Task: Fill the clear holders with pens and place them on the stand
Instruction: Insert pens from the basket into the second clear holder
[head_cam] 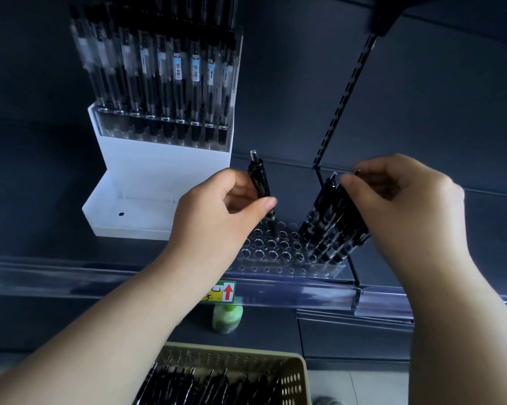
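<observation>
A clear holder (275, 258) with many round holes lies on the dark shelf. Several black pens (328, 229) stand in its right part, leaning left. My left hand (217, 211) pinches one black pen (259, 182) upright, its tip down at a hole near the holder's middle. My right hand (398, 200) pinches the tops of the standing pens at the right. A white stand (159, 182) at the back left carries a clear holder (164, 127) full of pens; its lower front step is bare.
A perforated olive basket (290, 375) with several black pens sits low in front. A green bottle (227, 318) stands on the lower shelf. A clear price rail (71, 276) with a red-arrow label (221, 291) runs along the shelf edge. A slotted upright (348, 89) rises behind.
</observation>
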